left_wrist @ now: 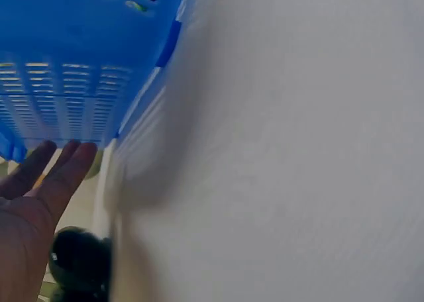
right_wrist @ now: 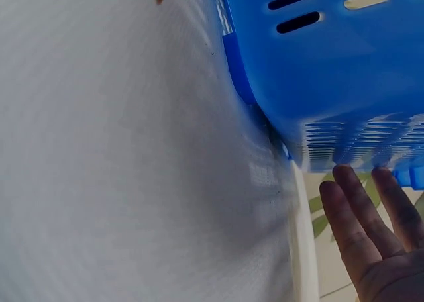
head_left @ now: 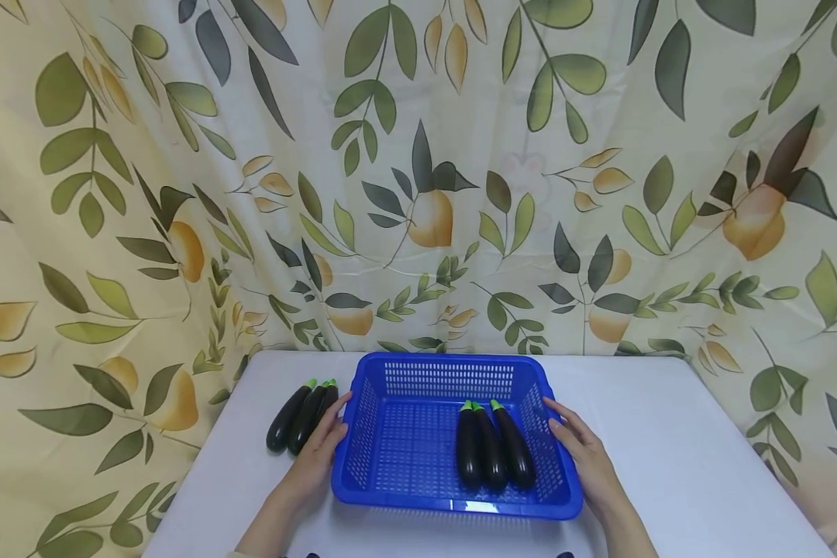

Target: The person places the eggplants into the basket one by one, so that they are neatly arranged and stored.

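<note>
A blue plastic basket [head_left: 408, 446] with slotted walls sits on the table, tilted in neither direction. Inside it, toward the right, three dark eggplants [head_left: 491, 453] with green stem ends lie side by side. My left hand [head_left: 310, 459] touches the basket's left wall with its fingers extended. On the opposite side my right hand [head_left: 590, 459] has its extended fingers against the right wall. Both wrist views show fairly straight fingertips right at the slotted side. Another three eggplants [head_left: 300, 418] lie on the table just left of my left hand, one partly covered by its neighbour.
The table is covered with a white cloth [head_left: 676, 457], which reaches out to the right of the basket. Behind and at both sides hangs a curtain [head_left: 418, 310] printed with leaves and fruit, close to the table's back edge.
</note>
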Demonstrator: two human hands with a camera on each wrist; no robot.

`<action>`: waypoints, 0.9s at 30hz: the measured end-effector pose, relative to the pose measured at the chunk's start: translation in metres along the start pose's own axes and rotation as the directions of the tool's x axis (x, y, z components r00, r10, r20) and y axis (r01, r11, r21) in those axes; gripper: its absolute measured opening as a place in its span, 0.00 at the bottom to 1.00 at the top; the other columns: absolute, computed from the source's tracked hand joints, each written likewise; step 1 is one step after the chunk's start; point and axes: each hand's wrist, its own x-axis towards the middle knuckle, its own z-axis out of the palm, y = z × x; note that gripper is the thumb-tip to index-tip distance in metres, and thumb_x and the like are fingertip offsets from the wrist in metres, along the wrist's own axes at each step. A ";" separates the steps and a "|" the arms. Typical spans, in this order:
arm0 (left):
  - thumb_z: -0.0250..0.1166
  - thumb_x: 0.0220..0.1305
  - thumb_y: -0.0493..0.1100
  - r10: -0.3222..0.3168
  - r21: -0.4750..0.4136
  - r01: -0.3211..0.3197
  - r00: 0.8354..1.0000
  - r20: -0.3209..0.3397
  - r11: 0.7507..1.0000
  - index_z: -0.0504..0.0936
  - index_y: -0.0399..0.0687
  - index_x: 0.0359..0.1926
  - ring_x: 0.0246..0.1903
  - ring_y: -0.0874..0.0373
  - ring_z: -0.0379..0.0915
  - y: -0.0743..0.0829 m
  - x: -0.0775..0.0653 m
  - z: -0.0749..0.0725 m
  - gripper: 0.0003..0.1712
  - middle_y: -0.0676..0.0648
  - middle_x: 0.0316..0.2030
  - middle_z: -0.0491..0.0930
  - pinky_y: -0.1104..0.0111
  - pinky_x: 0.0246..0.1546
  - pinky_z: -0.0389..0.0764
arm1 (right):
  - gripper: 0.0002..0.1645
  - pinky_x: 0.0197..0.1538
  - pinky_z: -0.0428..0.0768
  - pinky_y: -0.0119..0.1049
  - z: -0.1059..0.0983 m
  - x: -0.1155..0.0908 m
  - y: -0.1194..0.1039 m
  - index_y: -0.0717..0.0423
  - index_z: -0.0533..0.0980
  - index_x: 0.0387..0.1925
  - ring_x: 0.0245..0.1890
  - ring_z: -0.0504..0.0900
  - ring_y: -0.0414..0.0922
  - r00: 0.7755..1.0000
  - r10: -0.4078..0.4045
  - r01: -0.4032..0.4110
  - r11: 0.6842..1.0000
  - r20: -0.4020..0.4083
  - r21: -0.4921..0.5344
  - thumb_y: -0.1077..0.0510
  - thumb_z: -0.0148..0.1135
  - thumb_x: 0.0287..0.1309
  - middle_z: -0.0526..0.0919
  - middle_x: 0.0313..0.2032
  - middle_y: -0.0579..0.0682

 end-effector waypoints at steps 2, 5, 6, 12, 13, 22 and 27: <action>0.48 0.81 0.60 -0.001 0.034 0.001 1.000 -0.004 0.999 0.57 0.82 0.78 0.82 0.36 0.41 0.002 -0.001 -0.002 0.29 0.47 0.84 0.44 0.33 0.74 0.56 | 0.38 0.68 0.73 0.65 0.000 0.000 0.000 0.36 0.61 0.79 0.76 0.61 0.69 1.000 -0.011 0.011 1.000 -0.001 0.001 0.32 0.49 0.74 0.54 0.81 0.60; 0.50 0.81 0.59 0.016 0.087 -0.015 1.000 -0.011 0.996 0.58 0.80 0.78 0.80 0.35 0.51 0.006 -0.002 -0.005 0.29 0.43 0.81 0.53 0.36 0.70 0.67 | 0.37 0.66 0.76 0.64 0.000 0.000 -0.001 0.37 0.61 0.78 0.75 0.64 0.69 1.000 -0.021 0.021 1.000 -0.004 0.003 0.33 0.49 0.75 0.56 0.80 0.61; 0.50 0.81 0.58 0.024 0.106 -0.023 1.000 -0.013 0.994 0.58 0.79 0.78 0.79 0.36 0.53 0.007 -0.003 -0.006 0.30 0.42 0.80 0.56 0.38 0.69 0.70 | 0.37 0.66 0.76 0.64 0.000 0.000 -0.001 0.37 0.62 0.78 0.75 0.64 0.69 1.000 -0.022 0.022 1.000 -0.005 0.000 0.33 0.49 0.75 0.57 0.80 0.61; 0.54 0.81 0.50 0.079 0.204 -0.075 0.997 -0.008 0.976 0.61 0.73 0.78 0.69 0.42 0.71 0.013 -0.005 -0.015 0.30 0.42 0.72 0.71 0.53 0.65 0.79 | 0.36 0.65 0.77 0.63 0.000 -0.002 -0.002 0.38 0.62 0.78 0.74 0.66 0.69 1.000 -0.023 0.023 1.000 -0.012 -0.009 0.33 0.50 0.75 0.59 0.79 0.62; 0.54 0.81 0.49 0.087 0.220 -0.083 0.996 -0.007 0.972 0.62 0.73 0.77 0.68 0.44 0.73 0.014 -0.005 -0.017 0.29 0.43 0.71 0.72 0.57 0.65 0.80 | 0.36 0.65 0.77 0.63 0.000 -0.002 -0.002 0.38 0.62 0.78 0.74 0.66 0.69 1.000 -0.025 0.025 1.000 -0.010 -0.009 0.34 0.50 0.75 0.59 0.79 0.62; 0.56 0.80 0.49 0.169 0.357 -0.162 0.986 0.010 0.920 0.69 0.63 0.74 0.68 0.48 0.75 0.027 -0.002 -0.043 0.26 0.46 0.71 0.74 0.61 0.69 0.75 | 0.35 0.65 0.79 0.59 0.001 -0.001 -0.003 0.38 0.62 0.78 0.73 0.69 0.66 0.999 -0.043 0.043 0.999 -0.002 0.017 0.35 0.49 0.76 0.62 0.78 0.61; 0.59 0.78 0.47 0.191 0.414 -0.176 0.982 0.005 0.893 0.71 0.51 0.73 0.67 0.46 0.76 0.034 0.000 -0.061 0.26 0.41 0.69 0.75 0.54 0.68 0.76 | 0.35 0.64 0.80 0.59 0.001 -0.002 -0.001 0.38 0.62 0.78 0.73 0.68 0.66 0.999 -0.039 0.039 0.999 -0.007 0.025 0.36 0.49 0.76 0.62 0.77 0.61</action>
